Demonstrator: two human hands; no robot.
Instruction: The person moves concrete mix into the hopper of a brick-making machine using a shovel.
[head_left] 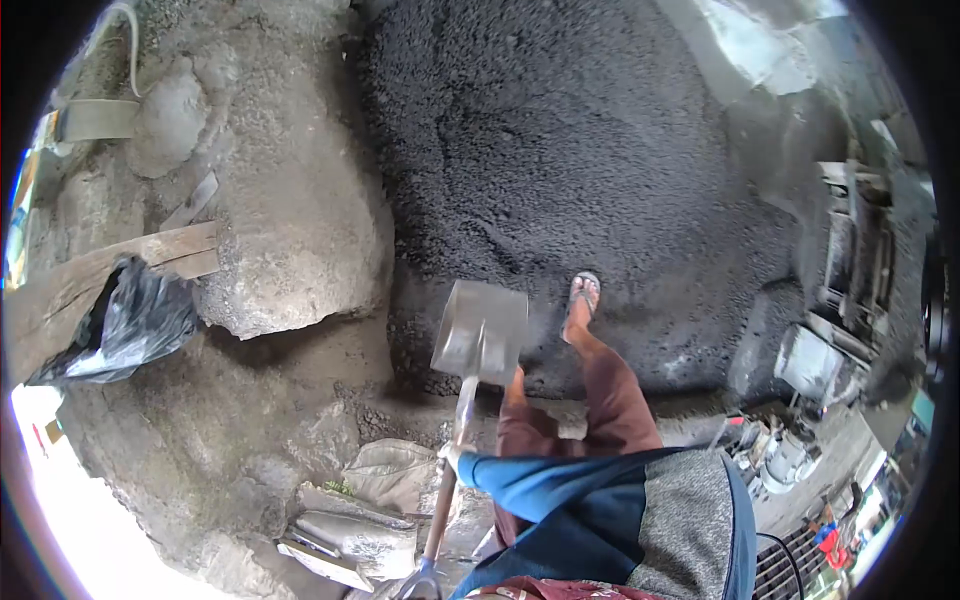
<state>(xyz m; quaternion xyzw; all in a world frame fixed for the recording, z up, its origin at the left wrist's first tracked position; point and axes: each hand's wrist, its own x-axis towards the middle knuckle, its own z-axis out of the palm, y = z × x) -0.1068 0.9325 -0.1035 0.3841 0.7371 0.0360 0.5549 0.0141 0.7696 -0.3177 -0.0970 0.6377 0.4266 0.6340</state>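
Note:
A shovel [481, 330] with a broad, dull metal blade slants down the lower middle of the view. Its blade is raised over the edge of the dark, gravelly mix, with nothing heaped on it. My right hand [453, 456] is closed around the shaft [443, 500] below the blade, at the end of a blue sleeve [540, 480] that crosses my body. The shovel's bluish grip [421, 582] reaches the bottom edge of the picture; I cannot see my left hand there. One sandalled foot [582, 298] stands on the mix [580, 130]; the other is partly behind the blade.
A large rough concrete block [300, 200] borders the mix on the left. Beside it are a wooden plank [150, 250] and a black plastic bag [130, 320]. Sacks [390, 470] lie below. A machine frame [850, 250], a pale bucket [790, 460] and a metal grate [780, 575] are at right.

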